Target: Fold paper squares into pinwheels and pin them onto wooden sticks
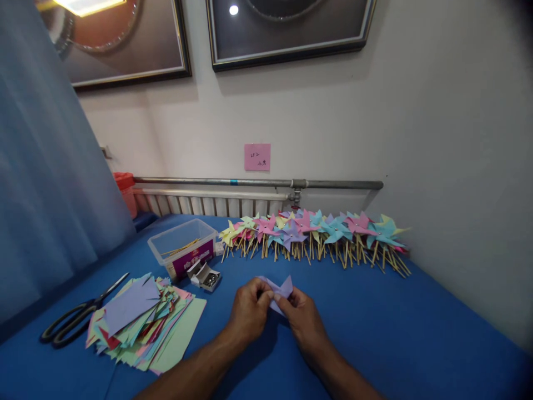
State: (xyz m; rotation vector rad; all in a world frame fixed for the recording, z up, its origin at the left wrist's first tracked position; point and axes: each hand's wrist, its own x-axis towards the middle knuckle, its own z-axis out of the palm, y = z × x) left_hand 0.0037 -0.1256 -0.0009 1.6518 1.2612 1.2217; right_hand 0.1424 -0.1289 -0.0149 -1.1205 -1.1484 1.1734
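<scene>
Two hands meet low over the blue table (375, 333), both pinching one small piece of lilac paper (280, 290) between them. The left hand (250, 310) grips the paper's left side with thumb and fingertips curled in; the right hand (302, 316) clasps its right side the same way, fingers bent under the sheet. The paper is partly folded, with one pointed corner standing up above the right hand's fingers, and it sits just above the table, near the middle of the view.

Left of the hands lies a loose stack of coloured paper squares (144, 322), lilac on top, with green, pink and yellow edges fanning out below. Black-handled scissors (79, 316) lie touching the stack's left edge, blades pointing up and to the right. Behind the stack stands a clear plastic tub (183, 247) with thin wooden sticks inside and a purple label on its front. Just beside the tub, toward the hands, is a small open box of pins (205, 276).

Along the far edge of the table, against the wall, runs a long row of finished pinwheels (316, 233) in yellow, pink, purple and turquoise, their sticks pointing toward the person. Above them a metal pipe (258, 182) runs along the wall, and a pink note (257, 157) is stuck higher up. A blue curtain (45, 183) hangs at the left.
</scene>
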